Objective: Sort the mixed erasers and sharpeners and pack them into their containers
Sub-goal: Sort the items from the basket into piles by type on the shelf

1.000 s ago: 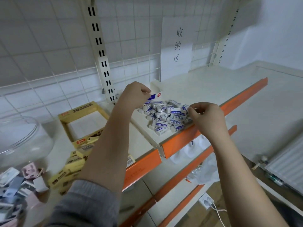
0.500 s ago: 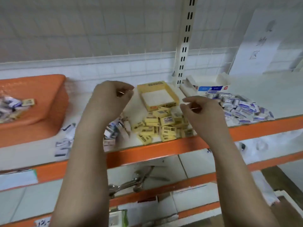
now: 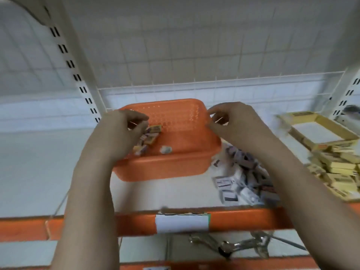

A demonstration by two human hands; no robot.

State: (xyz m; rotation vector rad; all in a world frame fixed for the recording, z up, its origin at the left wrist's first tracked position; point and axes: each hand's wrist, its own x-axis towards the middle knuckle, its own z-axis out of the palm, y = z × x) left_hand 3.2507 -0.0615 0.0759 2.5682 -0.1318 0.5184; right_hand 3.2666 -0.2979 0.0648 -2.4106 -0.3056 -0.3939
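No print can be read anywhere. The yellow boxes (image 3: 339, 172) and the pale packets (image 3: 233, 184) on the shelf carry dark marks (blurred by motion, perhaps barcodes), the yellow tray (image 3: 303, 114) bears an illegible strip, and the white label (image 3: 182, 224) on the shelf's orange edge looks blank.

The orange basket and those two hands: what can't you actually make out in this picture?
- Head view, left hand: fingers curled above the orange basket; whether they pinch anything is too small and blurred to tell.
- Right hand: same doubt.
- Basket contents: partly covered by the left hand, smeared by motion.
- Yellow erasers: pile cut off by the right edge.
- Shelf label: no readable text.
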